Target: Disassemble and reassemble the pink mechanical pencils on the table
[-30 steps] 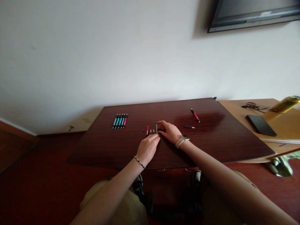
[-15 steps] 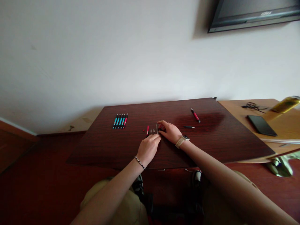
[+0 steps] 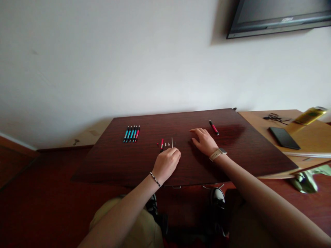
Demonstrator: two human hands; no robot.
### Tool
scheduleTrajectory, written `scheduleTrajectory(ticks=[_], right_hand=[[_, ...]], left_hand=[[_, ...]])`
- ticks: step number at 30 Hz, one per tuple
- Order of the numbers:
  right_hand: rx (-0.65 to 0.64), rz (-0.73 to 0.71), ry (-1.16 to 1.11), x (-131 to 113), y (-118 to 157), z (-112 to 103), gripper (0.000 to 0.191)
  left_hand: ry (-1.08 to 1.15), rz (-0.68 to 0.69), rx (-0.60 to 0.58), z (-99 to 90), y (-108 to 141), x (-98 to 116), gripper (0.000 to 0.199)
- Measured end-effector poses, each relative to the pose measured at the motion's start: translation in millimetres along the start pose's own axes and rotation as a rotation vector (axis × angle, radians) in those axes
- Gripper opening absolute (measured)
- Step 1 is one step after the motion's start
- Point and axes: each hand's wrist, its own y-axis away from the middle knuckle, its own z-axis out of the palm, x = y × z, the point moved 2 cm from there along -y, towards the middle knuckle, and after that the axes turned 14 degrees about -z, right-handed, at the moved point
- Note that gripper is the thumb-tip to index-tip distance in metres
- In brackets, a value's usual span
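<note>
On our table [image 3: 139,162], the left hand [image 3: 167,161] is curled by the white refill [image 3: 172,142] at its twelve o'clock, can't tell if we're pinching anything. Our right hand [image 3: 204,140], fingers apart, sits at two; pen row [image 3: 131,133] at ten.

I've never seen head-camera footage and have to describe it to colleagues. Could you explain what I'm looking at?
There is no machine here: these are a person's bare hands, filmed by one camera worn on the head, looking forward and down. On the dark table lie a row of five pens, a separate red pen and small parts, including a red tube and a thin white rod. The left hand curls by the rod's near end; whether it grips anything is hidden. The right hand is open, fingers spread.
</note>
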Motion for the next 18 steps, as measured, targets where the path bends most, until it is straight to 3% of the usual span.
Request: scheduleTrajectory(ticks=[6, 10, 14, 18], right_hand=[[-0.029, 0.058, 0.073, 43, 36, -29, 0.029], [-0.087, 0.079, 0.079, 56, 52, -38, 0.014], [-0.101, 0.094, 0.034, 49, 54, -42, 0.013], [-0.107, 0.135, -0.156, 24, 46, -39, 0.017]], left_hand=[[0.016, 0.001, 0.029, 0.6, -4, 2, 0.019], [0.031, 0.017, 0.04, 4.7, -8, 4, 0.018], [0.058, 0.022, 0.062, 8.5, -14, 7, 0.017], [0.13, -0.008, 0.067, 9.4, -21, 10, 0.012]])
